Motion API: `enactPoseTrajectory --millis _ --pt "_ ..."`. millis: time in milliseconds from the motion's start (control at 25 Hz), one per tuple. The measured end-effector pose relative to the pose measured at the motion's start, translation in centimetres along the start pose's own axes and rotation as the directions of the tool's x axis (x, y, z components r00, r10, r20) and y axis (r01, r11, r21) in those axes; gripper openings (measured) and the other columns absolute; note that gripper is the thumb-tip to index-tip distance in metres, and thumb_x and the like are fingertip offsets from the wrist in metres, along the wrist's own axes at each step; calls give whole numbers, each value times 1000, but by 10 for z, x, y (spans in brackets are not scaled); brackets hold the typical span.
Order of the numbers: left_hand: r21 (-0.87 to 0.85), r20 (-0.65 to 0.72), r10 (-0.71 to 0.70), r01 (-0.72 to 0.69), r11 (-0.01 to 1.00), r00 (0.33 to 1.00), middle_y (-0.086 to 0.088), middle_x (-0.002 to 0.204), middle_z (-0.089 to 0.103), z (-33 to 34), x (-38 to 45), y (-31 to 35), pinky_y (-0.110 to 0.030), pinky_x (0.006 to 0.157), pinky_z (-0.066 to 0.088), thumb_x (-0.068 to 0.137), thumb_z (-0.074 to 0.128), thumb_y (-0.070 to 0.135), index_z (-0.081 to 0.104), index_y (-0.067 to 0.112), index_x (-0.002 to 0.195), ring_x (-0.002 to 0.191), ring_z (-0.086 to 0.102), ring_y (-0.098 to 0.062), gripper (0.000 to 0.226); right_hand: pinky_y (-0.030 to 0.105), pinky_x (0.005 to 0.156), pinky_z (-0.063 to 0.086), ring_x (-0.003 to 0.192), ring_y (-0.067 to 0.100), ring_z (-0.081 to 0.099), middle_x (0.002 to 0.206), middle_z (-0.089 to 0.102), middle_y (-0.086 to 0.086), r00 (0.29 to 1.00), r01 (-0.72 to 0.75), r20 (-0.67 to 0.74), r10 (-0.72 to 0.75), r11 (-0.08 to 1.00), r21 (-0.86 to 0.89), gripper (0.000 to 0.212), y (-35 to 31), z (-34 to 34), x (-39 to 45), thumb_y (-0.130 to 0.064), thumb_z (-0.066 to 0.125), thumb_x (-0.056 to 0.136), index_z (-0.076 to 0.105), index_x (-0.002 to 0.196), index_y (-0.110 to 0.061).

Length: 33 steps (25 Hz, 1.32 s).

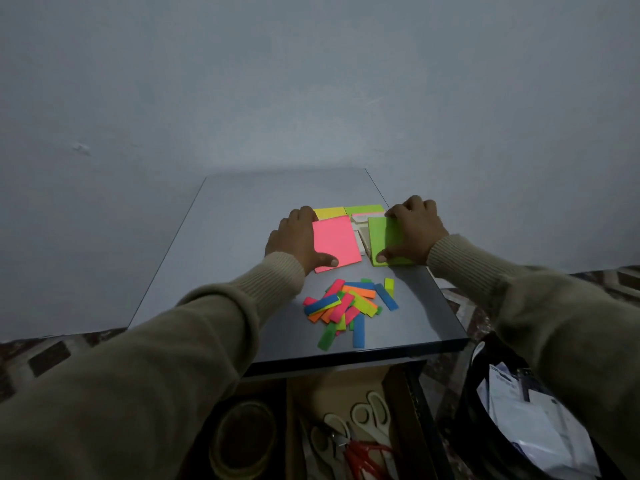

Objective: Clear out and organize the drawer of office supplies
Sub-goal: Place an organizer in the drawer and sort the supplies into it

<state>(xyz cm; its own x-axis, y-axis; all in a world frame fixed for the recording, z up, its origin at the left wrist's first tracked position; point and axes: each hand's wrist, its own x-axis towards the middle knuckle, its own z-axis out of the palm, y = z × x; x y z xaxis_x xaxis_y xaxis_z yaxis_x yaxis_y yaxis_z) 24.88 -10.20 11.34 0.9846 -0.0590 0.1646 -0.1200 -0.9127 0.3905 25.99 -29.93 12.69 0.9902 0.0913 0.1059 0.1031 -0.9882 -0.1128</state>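
On the grey table top [214, 258], my left hand [294, 237] grips a pink sticky-note pad [337, 244] by its left edge, thumb on the near corner. My right hand [414, 230] grips a green sticky-note pad [382, 237], fingers over its far edge and thumb on the near corner. Between the two pads lie white pads [363, 237]. Behind them sit a yellow pad [329, 212] and another green pad [365, 209]. A loose heap of coloured page flags [349, 306] lies nearer me. The open drawer [346, 427] is below the table edge.
The drawer holds tape rolls [242, 441] and several pairs of scissors [370, 417], some with red handles [367, 455]. A black bin [485, 410] with white papers [530, 427] stands at the lower right. A plain wall rises behind the table. Patterned carpet covers the floor.
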Motion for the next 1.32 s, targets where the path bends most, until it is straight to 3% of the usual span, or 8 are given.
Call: enactPoseTrajectory --millis 120,200,360,520,760,960,1080,1320 --pt "-204 -45 -47 37 978 998 -4 114 53 -7 0 2 -31 82 44 74 76 25 47 16 106 99 54 -22 45 37 101 35 124 31 35 129 41 14 998 -18 -53 26 990 142 57 2 -13 0 -25 75 75 52 126 -14" --pt "-363 -55 -86 60 930 995 -4 102 57 -11 -2 3 -38 83 51 76 74 17 47 18 92 92 58 -25 31 30 92 38 118 28 45 125 50 13 998 -21 -49 37 955 297 39 4 -19 -4 -16 71 79 59 116 -11" --pt "-468 -83 -99 49 882 992 -4 97 57 -27 -15 9 -46 79 55 76 73 13 47 25 78 93 60 -29 29 22 76 35 102 22 51 115 60 10 995 -4 -93 46 911 412 19 1 -34 -24 -9 64 84 63 103 -10" --pt "-501 -105 -69 7 865 992 -4 91 57 -56 -46 19 -46 71 57 75 73 10 47 26 72 86 60 -28 31 20 74 32 106 23 53 114 61 9 985 38 -168 40 898 438 17 -6 -62 -58 -9 61 85 63 102 -10" --pt "-535 -76 -26 -19 844 997 -3 86 56 -86 -123 21 -40 61 59 77 71 4 50 15 83 78 60 -25 24 18 77 32 109 22 52 118 60 10 992 73 -124 -22 905 420 21 -17 -77 -126 -7 57 88 62 108 -9" --pt "-486 7 -2 6 874 1000 -6 97 58 -88 -186 20 -41 64 58 79 70 7 50 15 86 84 61 -27 23 21 80 36 109 24 54 118 61 10 994 109 -14 -112 917 383 22 -28 -67 -185 -7 59 88 62 110 -9" --pt "-450 55 -28 50 892 998 -2 100 54 -81 -219 19 -27 54 54 81 69 9 49 15 89 86 58 -23 22 22 82 38 108 24 55 119 61 10 982 104 108 -154 923 371 24 -33 -48 -216 -9 59 88 61 112 -10" --pt "-485 142 -48 112 867 989 -2 88 56 -52 -269 1 -23 45 49 81 67 4 47 22 76 62 55 -14 28 25 85 40 114 26 54 119 61 12 938 123 287 -194 961 248 26 -32 -3 -261 -13 59 89 58 114 -4"
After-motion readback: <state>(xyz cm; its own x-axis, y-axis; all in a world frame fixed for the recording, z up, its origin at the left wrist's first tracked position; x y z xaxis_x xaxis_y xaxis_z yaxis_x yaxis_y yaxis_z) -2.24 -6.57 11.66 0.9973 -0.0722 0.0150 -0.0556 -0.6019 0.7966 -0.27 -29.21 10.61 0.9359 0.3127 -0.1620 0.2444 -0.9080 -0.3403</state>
